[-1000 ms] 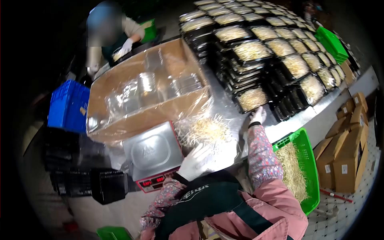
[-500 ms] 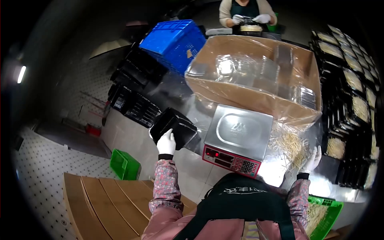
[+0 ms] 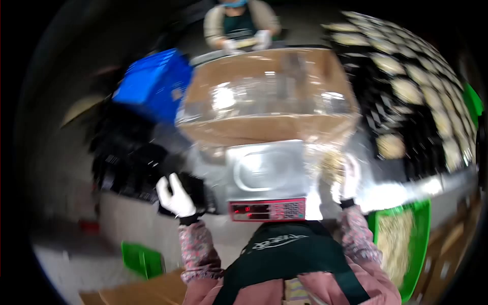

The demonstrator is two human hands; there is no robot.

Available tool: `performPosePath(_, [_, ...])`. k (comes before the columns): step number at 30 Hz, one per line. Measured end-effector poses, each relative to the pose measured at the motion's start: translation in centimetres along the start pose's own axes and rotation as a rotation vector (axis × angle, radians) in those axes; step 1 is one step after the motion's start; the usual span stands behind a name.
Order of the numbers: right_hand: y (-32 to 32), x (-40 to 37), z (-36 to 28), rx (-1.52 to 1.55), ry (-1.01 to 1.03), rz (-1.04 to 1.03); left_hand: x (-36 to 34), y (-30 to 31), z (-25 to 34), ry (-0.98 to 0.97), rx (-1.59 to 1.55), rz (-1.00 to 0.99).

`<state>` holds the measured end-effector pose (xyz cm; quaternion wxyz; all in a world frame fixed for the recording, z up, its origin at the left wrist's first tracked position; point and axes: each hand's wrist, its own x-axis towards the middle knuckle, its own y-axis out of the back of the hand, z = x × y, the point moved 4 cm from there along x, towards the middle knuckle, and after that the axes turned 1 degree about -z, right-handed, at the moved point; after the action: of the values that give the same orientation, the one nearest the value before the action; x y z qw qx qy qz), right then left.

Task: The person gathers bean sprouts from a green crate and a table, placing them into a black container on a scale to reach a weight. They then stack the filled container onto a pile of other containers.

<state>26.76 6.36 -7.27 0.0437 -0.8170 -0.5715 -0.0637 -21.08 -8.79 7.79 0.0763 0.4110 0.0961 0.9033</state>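
Note:
My left hand (image 3: 176, 196), in a white glove, is left of the scale with finger and thumb spread apart. Just beside it is a black plastic tray (image 3: 195, 189), smeared by motion; whether they touch is hard to see. My right hand (image 3: 351, 178), also gloved, lies stretched out against the right side of a small pile of pale, thin strands (image 3: 333, 165), perhaps bean sprouts. Between my hands stands a scale with a bare metal plate (image 3: 267, 173) and a red display panel (image 3: 267, 209).
Behind the scale stands a plastic-lined cardboard box (image 3: 264, 127) holding clear lids. A blue crate (image 3: 152, 84) and black trays (image 3: 127, 168) are at left. Filled trays (image 3: 391, 146) crowd the right, above a green crate of strands (image 3: 427, 223). A co-worker (image 3: 239, 25) handles something opposite.
The view has turned right, shifting the scene left and levelling the scale. My left hand's fingers have spread at the black tray. My right hand has moved in against the pile.

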Motion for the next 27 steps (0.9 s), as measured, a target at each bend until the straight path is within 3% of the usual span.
performPosePath(1, [0.3,-0.8,1.7,-0.043,-0.002,-0.022,-0.7,-2.7,1.8,0.025,-0.204,-0.114])
performPosePath(3, [0.2,-3.5,2.8,0.059,-0.169,-0.155,-3.7,-7.8,7.9,-0.02,-0.327,-0.369])
performPosePath(4, [-0.2,-5.4,2.6,0.123,-0.264,-0.257,-6.7,-10.6,9.9,-0.042,-0.571,-0.599])
performPosePath(5, [-0.5,-7.5,1.8,0.135,-0.298,-0.338,-8.5,-11.5,16.3,-0.469,-0.575,-0.818])
performPosePath(7, [0.5,-10.6,-1.9,-0.067,-0.091,-0.386,-16.5,-15.1,19.9,-0.669,-0.716,-1.262])
performPosePath(9, [3.5,-13.5,-4.6,-0.31,0.047,-0.327,-24.8,-18.4,21.4,-0.821,-0.683,-1.507])
performPosePath(11, [7.5,-17.4,-2.5,-0.378,0.044,-0.203,-31.2,-21.3,20.8,-0.96,-0.665,-1.598])
performPosePath(13, [12.5,-20.5,-5.3,-0.444,-0.083,-0.02,-35.4,-24.1,19.2,-1.023,-0.564,-1.664])
performPosePath(15, [17.8,-24.7,-5.9,-0.514,-0.124,0.24,-37.0,-25.5,18.7,-1.01,-0.527,-1.74])
performPosePath(17, [23.3,-28.8,-6.5,-0.53,-0.191,0.518,-35.9,-23.4,22.0,-1.232,-0.424,-1.636])
performPosePath(19, [28.3,-32.7,-7.2,-0.53,-0.264,0.845,-35.5,-21.5,25.0,-1.082,-0.595,-1.677])
performPosePath(21, [32.7,-34.5,-7.1,-0.499,-0.342,1.003,-36.2,-18.3,28.7,-0.825,-0.824,-1.817])
performPosePath(23, [36.6,-34.3,-4.2,-0.7,-0.378,0.964,-39.3,-14.9,31.9,-0.799,-0.956,-1.928])
performPosePath(25, [39.7,-33.1,-0.1,-0.707,-0.543,0.791,-43.6,-12.0,34.9,-0.829,-1.051,-2.076])
performPosePath(27, [40.7,-30.4,1.7,-0.744,-0.667,0.583,-46.7,-8.7,39.3,-1.142,-1.039,-2.054])
